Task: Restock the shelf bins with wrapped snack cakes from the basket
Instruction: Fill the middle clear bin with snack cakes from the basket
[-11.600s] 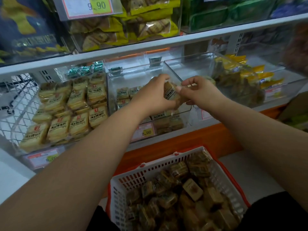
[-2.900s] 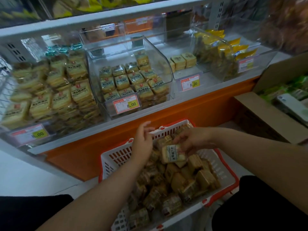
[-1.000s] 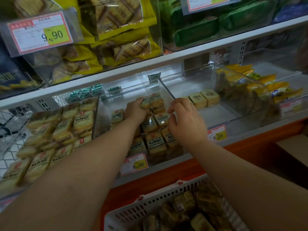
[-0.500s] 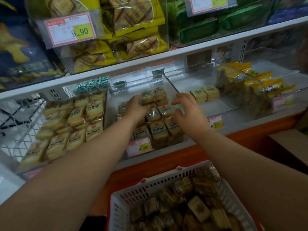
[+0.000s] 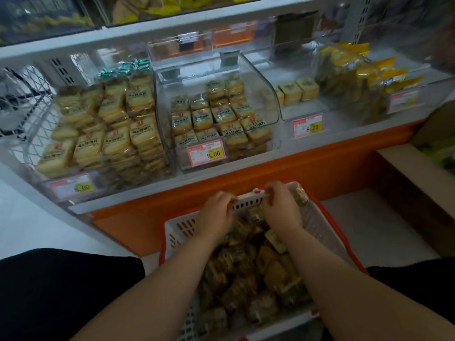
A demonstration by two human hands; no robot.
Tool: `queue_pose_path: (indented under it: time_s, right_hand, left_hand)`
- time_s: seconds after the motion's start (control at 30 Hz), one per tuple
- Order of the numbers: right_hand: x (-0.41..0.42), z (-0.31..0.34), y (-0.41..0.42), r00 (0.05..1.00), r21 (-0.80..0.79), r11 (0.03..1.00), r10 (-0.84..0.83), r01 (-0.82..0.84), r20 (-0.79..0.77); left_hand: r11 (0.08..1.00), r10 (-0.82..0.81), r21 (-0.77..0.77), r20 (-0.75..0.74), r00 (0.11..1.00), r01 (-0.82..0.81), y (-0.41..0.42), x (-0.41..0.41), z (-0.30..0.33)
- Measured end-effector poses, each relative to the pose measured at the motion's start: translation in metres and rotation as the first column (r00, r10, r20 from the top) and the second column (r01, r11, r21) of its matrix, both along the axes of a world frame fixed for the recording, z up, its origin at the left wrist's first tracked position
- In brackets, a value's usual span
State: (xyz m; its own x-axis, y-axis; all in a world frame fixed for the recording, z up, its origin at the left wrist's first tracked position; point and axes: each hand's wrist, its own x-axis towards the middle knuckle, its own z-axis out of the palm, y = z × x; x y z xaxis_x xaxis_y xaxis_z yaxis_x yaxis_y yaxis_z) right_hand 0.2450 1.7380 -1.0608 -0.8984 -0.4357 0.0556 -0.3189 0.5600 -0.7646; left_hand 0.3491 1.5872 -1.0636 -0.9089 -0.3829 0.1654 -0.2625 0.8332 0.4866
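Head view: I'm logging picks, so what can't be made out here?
- Left hand: fingertips curl out of sight, any cake unseen.
- Right hand: back of hand hides its grasp.
- Basket: near end cut by forearms and frame edge.
- Price tag: small print too blurred.

A white shelf [image 5: 221, 173] with an orange front carries clear plastic bins side by side. The left bin [image 5: 162, 134] and middle bin [image 5: 273, 104] hold stacked wrapped snack cakes [image 5: 211, 119]; the next bin [image 5: 344, 112] holds a few cakes, beside yellow packets [image 5: 357, 70].
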Motion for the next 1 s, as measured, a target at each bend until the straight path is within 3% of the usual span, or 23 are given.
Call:
queue_pose_path:
  time_s: [0.07,0.17,0.23,0.3,0.43,0.53,0.63,0.73,0.9,1.0]
  right_hand:
    - [0.002,-0.021,-0.002,0.991,0.124,0.985,0.109,-0.119,0.082]
    - [0.004,-0.043,-0.021,0.942,0.259,0.92,0.232,-0.293,0.244]
    - [0.006,-0.056,-0.036,0.891,0.276,0.88,0.28,-0.387,0.357]
    - [0.01,-0.068,-0.045,0.878,0.355,0.83,0.295,-0.431,0.376]
    - [0.02,-0.083,-0.057,0.929,0.474,0.802,0.278,-0.364,0.243]
    - [0.025,-0.08,-0.067,0.912,0.599,0.689,0.329,-0.409,0.244]
    - [0.031,-0.079,-0.068,0.902,0.666,0.622,0.382,-0.413,0.203]
    - [0.04,-0.076,-0.058,0.86,0.67,0.588,0.487,-0.454,0.156]
    - [0.054,-0.065,-0.039,0.764,0.439,0.726,0.633,-0.53,-0.123]
    - [0.061,-0.06,-0.031,0.685,0.433,0.715,0.682,-0.549,-0.258]
  left_hand:
    - [0.992,0.031,0.116,0.203,0.979,-0.055,-0.005,0.013,-0.03]
    - [0.923,0.132,0.273,0.436,0.89,-0.271,-0.01,0.025,-0.056]
    - [0.856,0.167,0.358,0.49,0.856,-0.372,-0.016,0.033,-0.067]
    - [0.784,0.17,0.455,0.498,0.85,-0.423,-0.022,0.038,-0.073]
    - [0.721,0.153,0.518,0.529,0.835,-0.46,-0.036,0.038,-0.073]
    - [0.643,0.154,0.563,0.57,0.807,-0.52,-0.041,0.039,-0.072]
    - [0.512,0.12,0.635,0.614,0.78,-0.579,-0.041,0.043,-0.075]
    - [0.314,0.153,0.698,0.631,0.76,-0.643,-0.036,0.048,-0.073]
    - [0.017,0.184,0.826,0.551,0.814,-0.563,-0.04,0.055,-0.055]
    - [-0.031,0.185,0.881,0.469,0.864,-0.471,-0.048,0.058,-0.037]
